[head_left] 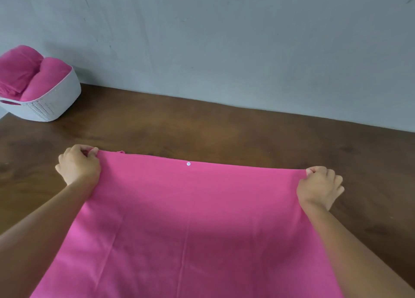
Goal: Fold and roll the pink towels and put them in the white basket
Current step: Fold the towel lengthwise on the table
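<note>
The left hand (pixel 78 165) and right hand (pixel 320 186), arms outstretched, each pinch a far corner of the pink towel (pixel 190 225).

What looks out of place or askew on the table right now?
Nothing serious. The left hand and right hand pinch the pink towel's far corners evenly; a small fabric nub pokes past that edge near the left hand. Rolled towels bulge above the white basket's rim.

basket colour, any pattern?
White basket, with a perforated dot pattern on its side; head view.
</note>
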The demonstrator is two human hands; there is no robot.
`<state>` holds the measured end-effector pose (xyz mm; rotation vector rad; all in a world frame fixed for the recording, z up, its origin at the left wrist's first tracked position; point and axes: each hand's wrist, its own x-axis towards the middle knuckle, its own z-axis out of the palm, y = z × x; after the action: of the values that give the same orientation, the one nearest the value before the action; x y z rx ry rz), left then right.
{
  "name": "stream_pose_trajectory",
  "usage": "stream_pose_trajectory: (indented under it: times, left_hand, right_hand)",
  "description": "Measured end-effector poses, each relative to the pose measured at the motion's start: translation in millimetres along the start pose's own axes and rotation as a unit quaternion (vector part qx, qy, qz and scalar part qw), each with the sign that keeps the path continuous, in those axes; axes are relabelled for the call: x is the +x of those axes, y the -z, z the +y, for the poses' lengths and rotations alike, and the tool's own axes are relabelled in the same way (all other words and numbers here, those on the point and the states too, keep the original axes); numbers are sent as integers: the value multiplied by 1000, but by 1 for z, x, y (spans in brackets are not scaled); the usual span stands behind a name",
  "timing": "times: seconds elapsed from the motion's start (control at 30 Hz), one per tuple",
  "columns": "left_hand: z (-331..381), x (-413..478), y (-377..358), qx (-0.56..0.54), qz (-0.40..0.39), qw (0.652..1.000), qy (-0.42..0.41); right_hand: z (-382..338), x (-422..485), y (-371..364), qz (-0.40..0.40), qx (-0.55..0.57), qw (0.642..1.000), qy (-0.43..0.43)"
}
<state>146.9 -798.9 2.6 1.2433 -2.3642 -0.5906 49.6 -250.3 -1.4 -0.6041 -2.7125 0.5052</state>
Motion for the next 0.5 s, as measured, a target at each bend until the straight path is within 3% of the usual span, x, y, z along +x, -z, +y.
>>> stream_pose_trajectory:
  times: [0.5]
  left_hand:
    - [69,91,-67,-7,-5,999,-34]
  right_hand:
    - [-54,92,-51,15,-18,1000,9]
